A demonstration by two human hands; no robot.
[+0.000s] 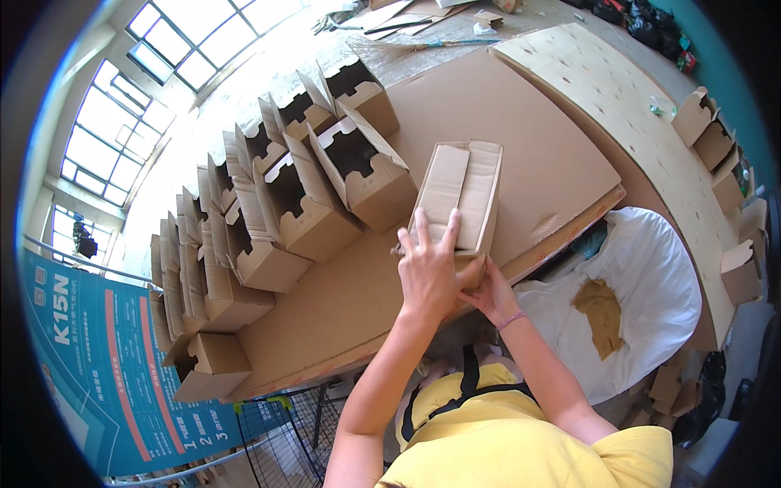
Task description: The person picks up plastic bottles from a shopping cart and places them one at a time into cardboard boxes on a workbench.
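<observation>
A long brown cardboard box is in front of me over the near part of the cardboard-covered table, its top flaps meeting at a lengthwise seam. My left hand grips its near left part, with the fingers spread over the top and the left edge. At the near end, my right hand is closed on a small end flap, though its fingertips are partly hidden. Left of this box stand several open-topped cardboard boxes in rows, with notched front edges and raised back flaps.
A flat cardboard sheet covers the table. To the right are a white sack with a brown patch and a pale wooden board. More cardboard boxes line the far right. A black wire cart and a blue banner are at the lower left.
</observation>
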